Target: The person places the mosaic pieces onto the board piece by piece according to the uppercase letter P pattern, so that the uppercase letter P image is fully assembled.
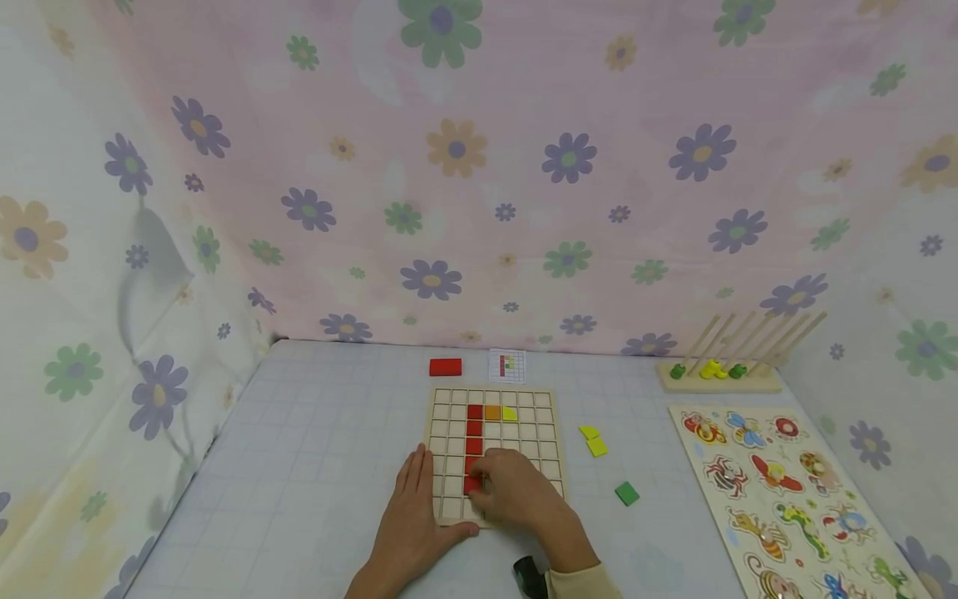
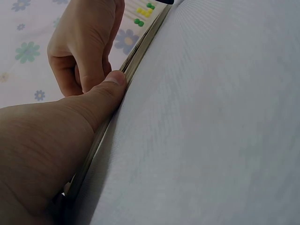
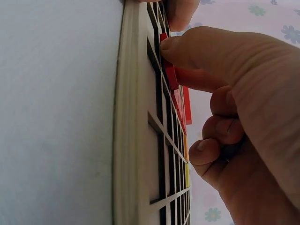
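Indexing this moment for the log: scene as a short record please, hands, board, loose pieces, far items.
left hand: left hand against the board's left edge, thumb at its near edge
right hand: right hand pinches a red tile near the column's near end
board: grid board with a red column; orange tile, then yellow tile, right of its far end
loose, right: two yellow pieces, green tile
beyond board: red block, pattern card
far right: peg stand, picture puzzle

From above, the head camera faces forward-down; 2 close wrist views share the board edge (image 3: 129, 117).
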The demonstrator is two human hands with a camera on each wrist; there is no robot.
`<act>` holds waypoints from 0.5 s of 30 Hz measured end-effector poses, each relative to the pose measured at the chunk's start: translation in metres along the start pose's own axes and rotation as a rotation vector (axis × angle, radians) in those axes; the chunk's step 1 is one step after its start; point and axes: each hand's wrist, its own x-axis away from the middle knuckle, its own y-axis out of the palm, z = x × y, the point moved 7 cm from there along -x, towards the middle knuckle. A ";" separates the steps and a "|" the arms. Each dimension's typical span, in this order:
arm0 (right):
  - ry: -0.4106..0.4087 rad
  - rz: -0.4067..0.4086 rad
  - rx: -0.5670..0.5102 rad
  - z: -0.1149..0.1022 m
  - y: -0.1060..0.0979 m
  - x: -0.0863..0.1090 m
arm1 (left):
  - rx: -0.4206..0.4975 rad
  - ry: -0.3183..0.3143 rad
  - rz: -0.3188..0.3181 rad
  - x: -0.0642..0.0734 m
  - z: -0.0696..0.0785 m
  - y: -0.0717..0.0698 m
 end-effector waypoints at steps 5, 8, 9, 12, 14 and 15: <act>0.014 -0.005 0.007 0.001 0.001 0.000 | 0.000 -0.002 -0.010 0.000 0.000 0.000; 0.014 -0.007 0.010 0.000 0.001 0.000 | -0.003 -0.003 -0.006 0.000 0.000 0.000; 0.015 -0.008 0.011 0.000 0.001 0.000 | -0.004 -0.004 -0.004 0.000 0.000 0.000; 0.014 -0.009 0.011 -0.001 0.000 0.000 | -0.008 -0.003 0.004 0.000 0.000 0.000; 0.015 -0.010 0.008 -0.002 -0.001 0.001 | -0.010 -0.003 0.005 0.000 0.000 0.000; 0.015 -0.012 0.006 -0.002 -0.001 0.001 | -0.012 -0.004 0.004 0.000 0.000 0.000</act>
